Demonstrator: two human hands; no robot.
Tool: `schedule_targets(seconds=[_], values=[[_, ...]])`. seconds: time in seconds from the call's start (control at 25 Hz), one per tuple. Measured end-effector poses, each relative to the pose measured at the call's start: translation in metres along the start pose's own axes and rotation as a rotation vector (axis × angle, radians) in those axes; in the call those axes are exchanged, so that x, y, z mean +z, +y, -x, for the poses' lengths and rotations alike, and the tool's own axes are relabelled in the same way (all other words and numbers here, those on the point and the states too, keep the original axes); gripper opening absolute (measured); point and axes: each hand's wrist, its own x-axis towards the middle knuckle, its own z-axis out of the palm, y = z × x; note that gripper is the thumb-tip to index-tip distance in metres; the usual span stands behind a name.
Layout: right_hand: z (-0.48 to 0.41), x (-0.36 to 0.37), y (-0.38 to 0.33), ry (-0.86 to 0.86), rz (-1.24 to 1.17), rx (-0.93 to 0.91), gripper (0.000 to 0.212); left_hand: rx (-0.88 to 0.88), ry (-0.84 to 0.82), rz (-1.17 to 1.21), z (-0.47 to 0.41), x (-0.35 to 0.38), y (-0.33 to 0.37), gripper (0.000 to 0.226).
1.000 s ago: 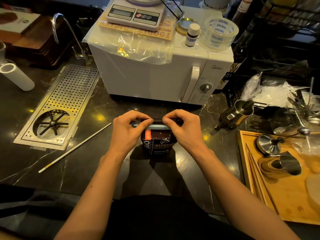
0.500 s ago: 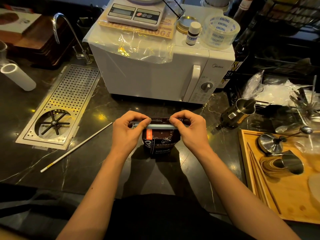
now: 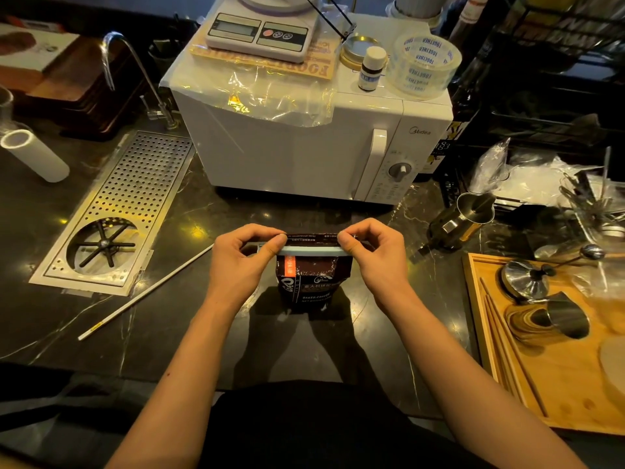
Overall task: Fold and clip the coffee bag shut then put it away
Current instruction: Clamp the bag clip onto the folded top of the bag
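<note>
A dark brown coffee bag (image 3: 313, 282) stands upright on the black counter, in front of the microwave. Its top is folded over, and a pale blue clip bar (image 3: 313, 250) lies across the fold. My left hand (image 3: 243, 262) pinches the clip's left end with thumb and fingers. At the clip's right end, my right hand (image 3: 375, 255) pinches it and the folded bag top. Both ends of the clip are hidden under my fingers.
A white microwave (image 3: 304, 140) stands just behind the bag, with a scale (image 3: 260, 32), a small bottle and a tape roll on top. A perforated drain tray (image 3: 115, 211) and a white rod (image 3: 145, 292) lie to the left. At the right are a metal pitcher (image 3: 463, 218) and a wooden tray (image 3: 490, 350).
My hands have moved apart along the clip, from near its middle out to its ends, so more of the blue bar shows. The bag stays in place.
</note>
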Motion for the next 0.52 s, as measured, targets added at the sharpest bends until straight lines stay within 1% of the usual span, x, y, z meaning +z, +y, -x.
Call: schedule_targets(seconds=[0.12, 0.2, 0.28, 0.36, 0.44, 0.52], values=[[-0.001, 0.003, -0.004, -0.011, -0.054, 0.005, 0.016, -0.001, 0.027, 0.001, 0.000, 0.001, -0.002, 0.004], [-0.001, 0.002, -0.004, -0.013, -0.058, 0.006, 0.013, -0.015, 0.021, -0.008, 0.000, 0.001, -0.001, 0.003], [0.000, -0.001, -0.003, -0.032, -0.004, -0.020, 0.007, -0.019, -0.009, -0.021, 0.000, 0.000, 0.001, 0.005], [0.000, -0.004, -0.005, -0.085, 0.053, -0.067, 0.002, 0.006, -0.055, -0.023, 0.001, 0.000, 0.004, 0.013], [0.000, -0.003, -0.010, -0.143, 0.122, -0.149, 0.004, 0.068, -0.103, -0.062, 0.001, 0.003, 0.005, 0.021], [0.000, 0.003, -0.016, -0.190, 0.197, -0.238, 0.004, 0.149, -0.133, -0.097, -0.001, 0.010, 0.007, 0.017]])
